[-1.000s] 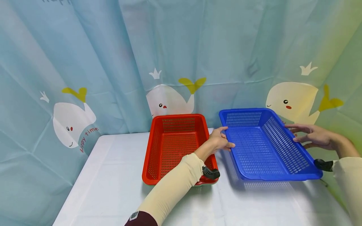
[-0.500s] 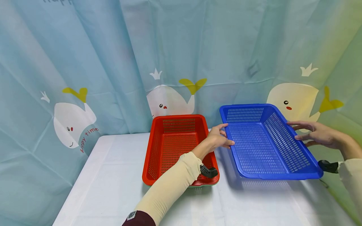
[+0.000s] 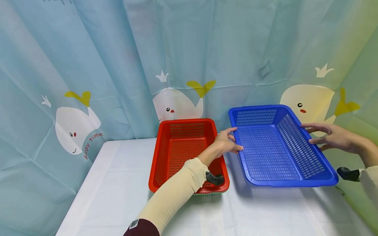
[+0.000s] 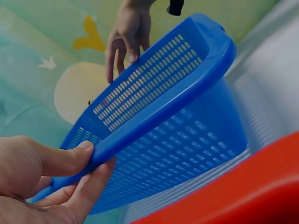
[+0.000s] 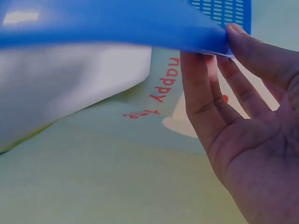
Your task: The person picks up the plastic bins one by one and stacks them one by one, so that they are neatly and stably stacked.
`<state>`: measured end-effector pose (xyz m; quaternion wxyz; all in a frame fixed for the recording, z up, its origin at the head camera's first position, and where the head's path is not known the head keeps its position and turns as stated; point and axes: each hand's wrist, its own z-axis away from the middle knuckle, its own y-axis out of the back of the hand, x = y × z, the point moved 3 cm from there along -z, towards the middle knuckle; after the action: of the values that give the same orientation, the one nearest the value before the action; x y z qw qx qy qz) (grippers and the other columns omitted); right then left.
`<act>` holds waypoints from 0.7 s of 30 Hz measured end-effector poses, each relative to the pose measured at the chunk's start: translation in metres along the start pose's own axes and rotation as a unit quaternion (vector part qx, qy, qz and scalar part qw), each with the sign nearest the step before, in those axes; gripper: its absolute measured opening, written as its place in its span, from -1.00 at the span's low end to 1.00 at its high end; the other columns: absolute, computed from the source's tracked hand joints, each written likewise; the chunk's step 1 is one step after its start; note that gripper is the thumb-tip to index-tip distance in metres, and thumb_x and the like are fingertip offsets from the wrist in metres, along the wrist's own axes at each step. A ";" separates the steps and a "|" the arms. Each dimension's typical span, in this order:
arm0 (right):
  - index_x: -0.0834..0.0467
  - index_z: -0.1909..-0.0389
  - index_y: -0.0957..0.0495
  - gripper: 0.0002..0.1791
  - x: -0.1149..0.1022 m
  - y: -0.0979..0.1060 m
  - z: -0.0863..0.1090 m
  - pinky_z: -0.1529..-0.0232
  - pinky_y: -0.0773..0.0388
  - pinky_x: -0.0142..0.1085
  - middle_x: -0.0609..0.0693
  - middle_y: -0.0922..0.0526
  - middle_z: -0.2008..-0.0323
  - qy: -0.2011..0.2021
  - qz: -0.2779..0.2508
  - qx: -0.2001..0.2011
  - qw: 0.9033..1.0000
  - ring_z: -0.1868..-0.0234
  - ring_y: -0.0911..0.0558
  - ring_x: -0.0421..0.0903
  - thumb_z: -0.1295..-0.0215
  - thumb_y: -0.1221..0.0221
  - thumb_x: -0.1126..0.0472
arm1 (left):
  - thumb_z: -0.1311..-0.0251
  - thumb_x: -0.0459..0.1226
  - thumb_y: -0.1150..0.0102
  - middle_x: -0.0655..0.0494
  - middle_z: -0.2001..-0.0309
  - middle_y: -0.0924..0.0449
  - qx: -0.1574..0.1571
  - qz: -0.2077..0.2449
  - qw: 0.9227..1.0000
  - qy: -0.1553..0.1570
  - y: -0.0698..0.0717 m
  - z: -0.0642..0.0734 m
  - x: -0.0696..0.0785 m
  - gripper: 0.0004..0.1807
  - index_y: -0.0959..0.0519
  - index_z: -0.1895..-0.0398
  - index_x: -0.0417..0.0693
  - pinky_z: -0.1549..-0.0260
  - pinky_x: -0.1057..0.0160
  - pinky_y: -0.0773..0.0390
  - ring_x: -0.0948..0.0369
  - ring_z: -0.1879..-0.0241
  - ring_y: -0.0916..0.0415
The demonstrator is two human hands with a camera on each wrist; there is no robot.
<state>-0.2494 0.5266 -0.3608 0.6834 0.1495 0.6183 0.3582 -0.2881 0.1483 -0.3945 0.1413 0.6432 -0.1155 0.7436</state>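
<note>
A blue slotted plastic basket [image 3: 268,154] is held above the table between both hands, its far end raised a little. The left hand [image 3: 225,143] pinches its left rim; the left wrist view shows the thumb on top of the rim [image 4: 154,119] and fingers beneath. On the opposite side, the right hand [image 3: 336,137] grips the right rim, thumb inside and fingers under the edge in the right wrist view [image 5: 252,107]. Nothing lies in the blue basket. A red slotted basket [image 3: 163,157] stands on the table to its left, partly behind the left forearm.
Below the red basket a thin green edge [image 3: 203,194] shows. The white-covered table [image 3: 118,186] meets a blue-green curtain [image 3: 236,49] with whale prints at the back. More curtain hangs along the left and right sides.
The blue basket has risen slightly, its far end most, with both hands still holding it. The left forearm has shifted a little to the left. The red basket stays put.
</note>
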 end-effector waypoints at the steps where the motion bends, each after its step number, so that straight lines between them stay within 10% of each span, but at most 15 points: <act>1: 0.29 -0.53 -0.08 -0.29 -0.003 0.000 0.001 0.15 -0.73 0.08 0.55 -0.16 -0.36 0.001 0.003 0.003 1.000 0.02 -0.67 0.18 -0.49 -0.18 0.30 | 0.12 -0.72 -0.47 -0.09 0.25 -0.46 -0.004 -0.002 1.000 -0.002 0.002 0.001 0.001 -0.01 -0.46 -0.44 0.05 0.31 -0.06 -0.75 -0.11 0.44 -0.75; 21: 0.04 -0.64 -0.08 -0.22 -0.050 -0.001 0.022 0.34 -0.72 -0.25 0.46 -0.20 -0.32 0.024 0.083 0.086 0.993 0.34 -0.75 -0.06 -0.51 -0.20 0.21 | 0.00 -0.61 -0.48 -0.04 0.15 -0.57 -0.074 -0.033 0.994 -0.069 0.039 0.015 0.018 0.03 -0.30 -0.57 0.08 0.24 0.00 -0.76 -0.01 0.43 -0.77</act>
<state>-0.2271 0.4978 -0.3204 0.6208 0.2497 0.6485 0.3628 -0.2903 0.1078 -0.3740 0.2052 0.6840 -0.1584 0.6818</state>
